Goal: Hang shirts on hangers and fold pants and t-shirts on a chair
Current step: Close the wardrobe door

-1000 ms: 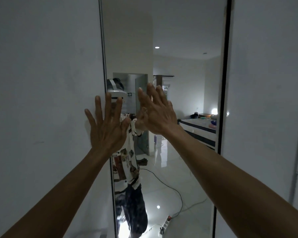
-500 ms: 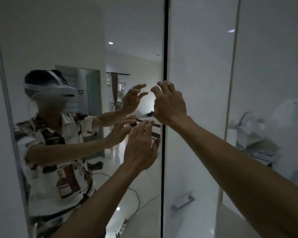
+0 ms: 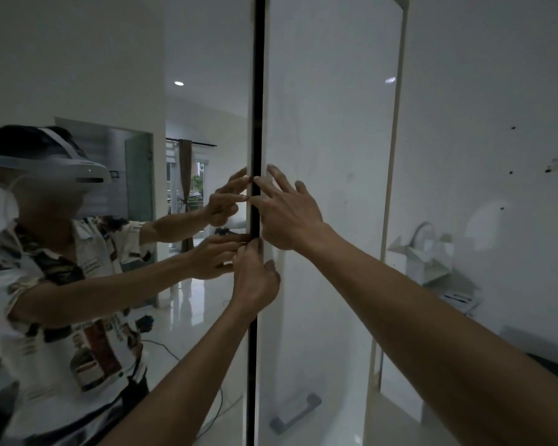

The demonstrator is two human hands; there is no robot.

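Note:
I stand close to a wardrobe. Its mirrored door (image 3: pixel 174 75) fills the left half of the view and a glossy white door (image 3: pixel 329 123) stands to its right, with a dark vertical gap (image 3: pixel 257 91) between them. My left hand (image 3: pixel 255 281) curls its fingertips into that gap, thumb resting on the white door's edge. Just above it, my right hand (image 3: pixel 289 214) has its fingers spread, tips touching the same edge. No shirts, pants, hangers or chair are in sight.
The mirror reflects me, a tiled floor with a cable (image 3: pixel 161 346) and a curtained doorway. A grey handle (image 3: pixel 295 413) sits low on the white door. White boxes (image 3: pixel 429 259) stand further right by the wall.
The view has swung right along the wardrobe. Both hands left the flat mirror face and moved to its right edge, where the left fingers have curled into the gap.

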